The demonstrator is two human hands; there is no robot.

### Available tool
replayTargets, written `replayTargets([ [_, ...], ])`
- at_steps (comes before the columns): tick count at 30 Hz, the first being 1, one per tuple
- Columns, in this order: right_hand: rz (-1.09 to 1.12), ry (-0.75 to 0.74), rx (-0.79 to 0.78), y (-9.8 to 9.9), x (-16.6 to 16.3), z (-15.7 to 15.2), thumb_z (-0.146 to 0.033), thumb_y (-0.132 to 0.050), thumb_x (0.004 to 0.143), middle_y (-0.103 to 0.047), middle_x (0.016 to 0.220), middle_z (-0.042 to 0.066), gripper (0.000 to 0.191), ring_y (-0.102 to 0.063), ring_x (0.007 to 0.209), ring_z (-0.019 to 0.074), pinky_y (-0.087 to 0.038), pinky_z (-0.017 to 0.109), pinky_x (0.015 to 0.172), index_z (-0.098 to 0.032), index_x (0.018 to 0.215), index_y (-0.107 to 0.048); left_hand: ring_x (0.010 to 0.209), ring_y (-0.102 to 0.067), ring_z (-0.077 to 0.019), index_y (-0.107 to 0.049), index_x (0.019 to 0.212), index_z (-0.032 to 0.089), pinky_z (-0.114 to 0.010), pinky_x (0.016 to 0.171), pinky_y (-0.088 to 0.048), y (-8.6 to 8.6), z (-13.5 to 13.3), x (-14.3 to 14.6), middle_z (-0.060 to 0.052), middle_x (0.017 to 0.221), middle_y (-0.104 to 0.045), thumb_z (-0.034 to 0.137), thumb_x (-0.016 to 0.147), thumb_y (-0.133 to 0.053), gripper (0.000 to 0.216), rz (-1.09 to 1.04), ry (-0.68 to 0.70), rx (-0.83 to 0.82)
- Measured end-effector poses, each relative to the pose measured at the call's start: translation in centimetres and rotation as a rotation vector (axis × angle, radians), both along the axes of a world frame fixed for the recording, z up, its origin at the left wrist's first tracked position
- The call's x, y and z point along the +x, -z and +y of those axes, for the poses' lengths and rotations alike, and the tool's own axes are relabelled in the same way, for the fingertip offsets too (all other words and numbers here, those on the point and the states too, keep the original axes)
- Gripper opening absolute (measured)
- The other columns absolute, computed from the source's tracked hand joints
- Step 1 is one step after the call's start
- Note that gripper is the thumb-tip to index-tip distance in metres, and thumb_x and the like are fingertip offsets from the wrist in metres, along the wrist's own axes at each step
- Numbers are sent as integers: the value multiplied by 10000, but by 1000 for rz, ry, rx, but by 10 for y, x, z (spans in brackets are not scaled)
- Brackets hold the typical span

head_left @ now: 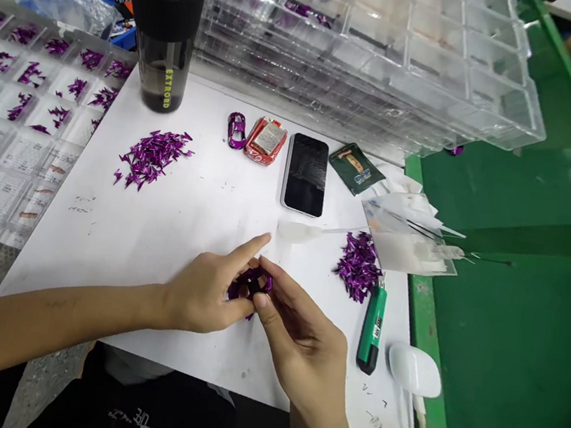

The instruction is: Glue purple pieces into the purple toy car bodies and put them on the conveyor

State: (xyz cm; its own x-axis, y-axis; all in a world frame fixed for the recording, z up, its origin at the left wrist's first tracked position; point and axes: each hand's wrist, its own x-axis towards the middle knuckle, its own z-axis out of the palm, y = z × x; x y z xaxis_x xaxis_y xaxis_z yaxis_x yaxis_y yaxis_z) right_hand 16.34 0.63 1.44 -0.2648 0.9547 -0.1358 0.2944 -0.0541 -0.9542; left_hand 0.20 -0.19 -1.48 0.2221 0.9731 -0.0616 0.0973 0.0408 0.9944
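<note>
A shiny purple toy car shell (259,281), partly hidden by fingers, is held between both hands over the white board. My left hand (203,291) grips its left side, thumb below and index finger stretched out past it. On the other side, the thumb and fingertips of my right hand (308,334) pinch the shell. A small purple piece shows just beneath it. To the left lies a loose pile of small pointed purple parts (152,158); a second pile of purple parts (357,267) is right of my hands. Another purple car shell (236,130) rests farther back.
A phone (306,174), a red packet (265,140) and a dark green sachet (357,169) lie behind my hands. A dark bottle (165,34) stands back left, near stacked clear compartment trays (377,50). At right are a green-handled cutter (371,329) and a white mouse-shaped device (415,370).
</note>
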Motion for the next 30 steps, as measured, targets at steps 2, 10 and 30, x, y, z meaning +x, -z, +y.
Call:
replayTargets([
  [2,-36,55,17,-1,-1,-2,-350,-703,897,-725,1235,53,353,-693,1153,241,-584,418,1024,-285,1243,-701,815,-685,-203,-268,1580,138,-359,816,-561,2,-1,2,-58,972,-723,229,866,-621,802,34,-2,24],
  [10,174,-27,-26,22,20,-3,-297,-673,920,-661,1354,56,386,-642,1246,240,-595,410,1003,-325,1303,-641,792,-653,-156,-266,1561,204,-286,768,-556,3,-5,6,-41,988,-710,203,861,-641,794,36,-59,127],
  [30,-82,44,1,-35,55,-78,-252,-778,809,-769,1093,22,329,-754,961,253,-659,357,851,-354,1122,-764,591,-516,-76,-441,1336,207,-204,539,-420,-46,-76,34,43,772,-601,143,709,-738,696,-497,129,-736],
])
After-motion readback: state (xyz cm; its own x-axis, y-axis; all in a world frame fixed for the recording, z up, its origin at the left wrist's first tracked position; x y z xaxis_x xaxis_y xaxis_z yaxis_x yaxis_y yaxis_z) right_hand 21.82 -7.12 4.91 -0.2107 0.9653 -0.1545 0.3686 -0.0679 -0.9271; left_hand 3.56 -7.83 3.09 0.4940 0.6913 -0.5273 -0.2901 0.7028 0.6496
